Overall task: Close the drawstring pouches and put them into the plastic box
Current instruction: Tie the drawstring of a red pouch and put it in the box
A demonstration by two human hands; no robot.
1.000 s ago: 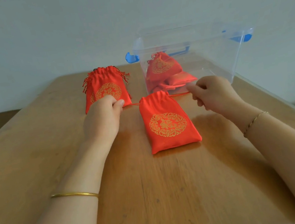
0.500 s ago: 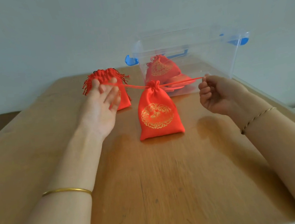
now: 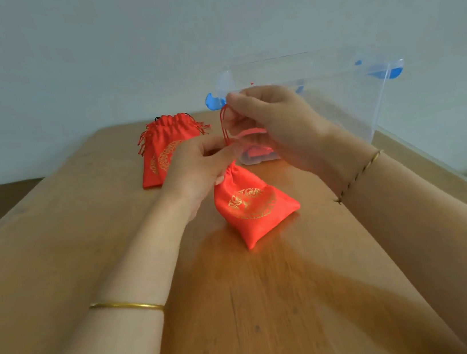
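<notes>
The pouch (image 3: 253,207) tilts, neck up and away, base nearer; the left hand (image 3: 201,169) pinches its neck, and the right hand (image 3: 269,123) pinches the cords (image 3: 224,127).

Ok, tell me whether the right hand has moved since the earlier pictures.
Yes. The right hand has shifted left and risen: it now covers the left end of the box, its top near the rim, holding the cord above the pouch.

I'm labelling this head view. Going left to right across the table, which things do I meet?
Red pouches at the back → red pouch in the hands → clear plastic box.
</notes>
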